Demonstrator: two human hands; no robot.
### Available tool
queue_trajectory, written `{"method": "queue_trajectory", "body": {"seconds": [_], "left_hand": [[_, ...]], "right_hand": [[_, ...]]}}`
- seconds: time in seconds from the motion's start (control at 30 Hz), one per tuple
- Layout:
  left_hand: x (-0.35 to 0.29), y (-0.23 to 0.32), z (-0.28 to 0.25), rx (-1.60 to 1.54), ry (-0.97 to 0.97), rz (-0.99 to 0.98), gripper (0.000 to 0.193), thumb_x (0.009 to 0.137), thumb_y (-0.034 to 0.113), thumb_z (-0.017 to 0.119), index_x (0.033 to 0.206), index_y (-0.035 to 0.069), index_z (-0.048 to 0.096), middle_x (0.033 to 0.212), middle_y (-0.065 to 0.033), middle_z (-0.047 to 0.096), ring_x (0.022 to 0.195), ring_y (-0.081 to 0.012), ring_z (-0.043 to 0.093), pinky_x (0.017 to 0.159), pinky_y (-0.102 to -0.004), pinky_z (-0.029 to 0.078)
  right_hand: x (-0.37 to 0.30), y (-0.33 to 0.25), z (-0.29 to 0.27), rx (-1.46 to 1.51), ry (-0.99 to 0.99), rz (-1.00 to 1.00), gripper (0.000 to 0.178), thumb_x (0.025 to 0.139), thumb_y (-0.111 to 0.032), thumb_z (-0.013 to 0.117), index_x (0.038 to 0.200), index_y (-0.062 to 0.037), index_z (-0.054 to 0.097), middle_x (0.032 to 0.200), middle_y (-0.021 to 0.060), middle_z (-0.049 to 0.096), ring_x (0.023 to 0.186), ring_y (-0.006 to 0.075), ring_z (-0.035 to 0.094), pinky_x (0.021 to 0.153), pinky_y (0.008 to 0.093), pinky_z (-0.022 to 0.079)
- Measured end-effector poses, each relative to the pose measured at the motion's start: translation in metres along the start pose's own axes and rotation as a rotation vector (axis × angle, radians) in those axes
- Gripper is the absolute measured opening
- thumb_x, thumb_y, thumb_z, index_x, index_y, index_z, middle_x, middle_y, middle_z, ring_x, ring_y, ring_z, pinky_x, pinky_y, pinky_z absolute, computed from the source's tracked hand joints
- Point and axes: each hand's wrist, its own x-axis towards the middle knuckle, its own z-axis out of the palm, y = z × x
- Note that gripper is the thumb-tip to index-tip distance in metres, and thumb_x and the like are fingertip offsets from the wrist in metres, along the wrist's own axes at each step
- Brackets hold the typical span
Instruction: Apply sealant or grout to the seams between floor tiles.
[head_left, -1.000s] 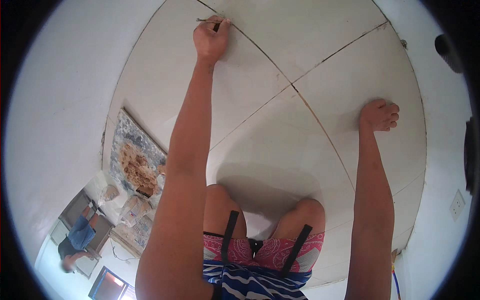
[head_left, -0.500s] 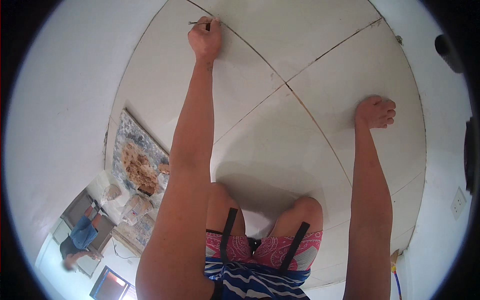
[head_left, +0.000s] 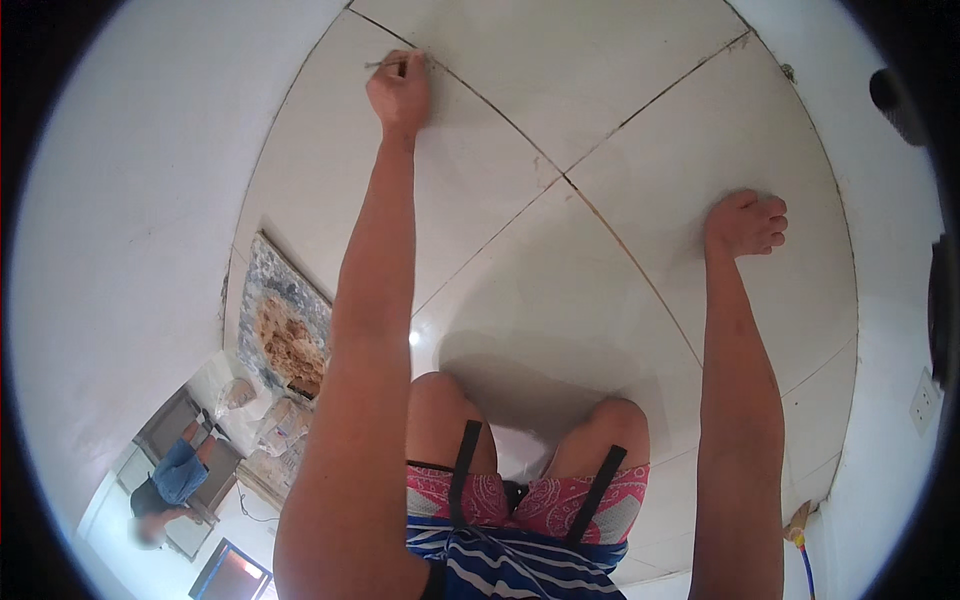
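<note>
My left hand [head_left: 398, 92] is closed around a thin, dark rod-like tool [head_left: 378, 64], whose back end sticks out to the left. Its working tip is hidden by my fingers, which meet the dark joint line [head_left: 480, 97] between pale floor tiles [head_left: 500, 150]. Farther right, my right hand [head_left: 745, 224] rests on another tile with its fingers curled in. Whether anything lies inside that hand is hidden. A brownish joint [head_left: 630, 255] runs from the tile crossing toward me, between my two arms.
To the left, a stained board [head_left: 262, 290] bears a crumbly brown heap [head_left: 290, 345], with plastic bags [head_left: 280, 428] beside it. White walls [head_left: 130, 200] flank the tiles. A person [head_left: 170, 480] is at the far lower left. A brush-like tool [head_left: 798, 530] leans at lower right.
The whole view has shifted slightly. My left hand stays at the joint line with the tool in its grip, and my right hand keeps its place on the tile.
</note>
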Motion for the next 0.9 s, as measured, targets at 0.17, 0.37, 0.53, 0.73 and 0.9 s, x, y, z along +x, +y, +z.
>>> {"method": "queue_trajectory", "body": {"seconds": [0.17,0.37,0.53,0.73,0.9], "left_hand": [[0.005,-0.009,-0.003,0.014,-0.030,-0.111,0.025,0.087,0.024,0.065,0.080,0.000,0.069,0.069,-0.0142,0.066,0.060,-0.0217,0.060,0.061,-0.0335,0.047],[0.015,0.002,-0.003,0.043,-0.051,-0.112,0.025,0.090,0.022,0.065,0.081,-0.002,0.067,0.067,-0.0093,0.063,0.059,-0.0125,0.052,0.058,-0.0296,0.044],[-0.006,0.005,-0.008,-0.024,-0.206,-0.114,0.024,0.088,0.021,0.064,0.081,-0.001,0.069,0.067,-0.0139,0.065,0.057,-0.0192,0.059,0.059,-0.0317,0.046],[0.005,0.003,0.000,0.013,-0.039,0.053,0.022,0.088,0.021,0.064,0.082,0.001,0.070,0.072,-0.0148,0.068,0.062,-0.0221,0.061,0.061,-0.0334,0.047],[0.012,0.012,0.003,0.127,-0.026,-0.130,0.025,0.088,0.022,0.065,0.081,-0.001,0.069,0.072,-0.0131,0.068,0.063,-0.0220,0.061,0.062,-0.0338,0.047]], "right_hand": [[-0.002,0.003,0.000,0.043,0.032,-0.019,0.035,0.089,-0.023,0.045,0.116,0.0001,0.046,0.110,0.0176,0.047,0.102,0.0350,0.045,0.084,0.0494,0.039],[0.000,0.002,-0.002,0.016,0.007,-0.022,0.036,0.089,-0.024,0.045,0.115,0.0007,0.045,0.112,0.0184,0.048,0.103,0.0362,0.045,0.084,0.0499,0.039],[0.000,0.004,-0.003,-0.016,0.012,-0.022,0.036,0.089,-0.023,0.046,0.116,0.0008,0.045,0.110,0.0186,0.049,0.102,0.0356,0.046,0.084,0.0490,0.040],[0.002,-0.001,-0.003,-0.020,0.032,-0.032,0.035,0.089,-0.023,0.047,0.116,0.0007,0.046,0.110,0.0186,0.049,0.102,0.0353,0.046,0.083,0.0490,0.040],[0.006,0.001,-0.004,0.000,0.018,-0.003,0.035,0.090,-0.023,0.046,0.116,0.0008,0.046,0.112,0.0188,0.049,0.101,0.0351,0.046,0.085,0.0491,0.039]]}}
